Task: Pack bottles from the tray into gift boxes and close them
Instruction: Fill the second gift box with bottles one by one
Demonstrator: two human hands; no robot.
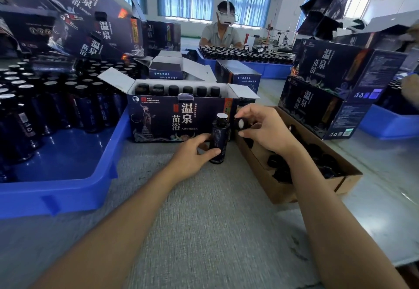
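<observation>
A dark bottle [219, 139] with a silver-sealed mouth stands upright on the grey table, and my left hand [192, 154] grips its lower body. Just right of the bottle's neck, my right hand [265, 129] pinches a black cap [240, 123] whose white inside faces me. Behind the bottle stands an open dark gift box [172, 118] with its flaps up and a row of capped bottles inside. At the left, a blue tray [68, 175] holds several uncapped bottles [45, 107].
A brown cardboard box [283, 188] with black caps lies under my right wrist. Stacked gift boxes [328, 89] rise at the right and at the back left. Across the table sits a person with a headset [223, 27] behind another blue tray of bottles [244, 55].
</observation>
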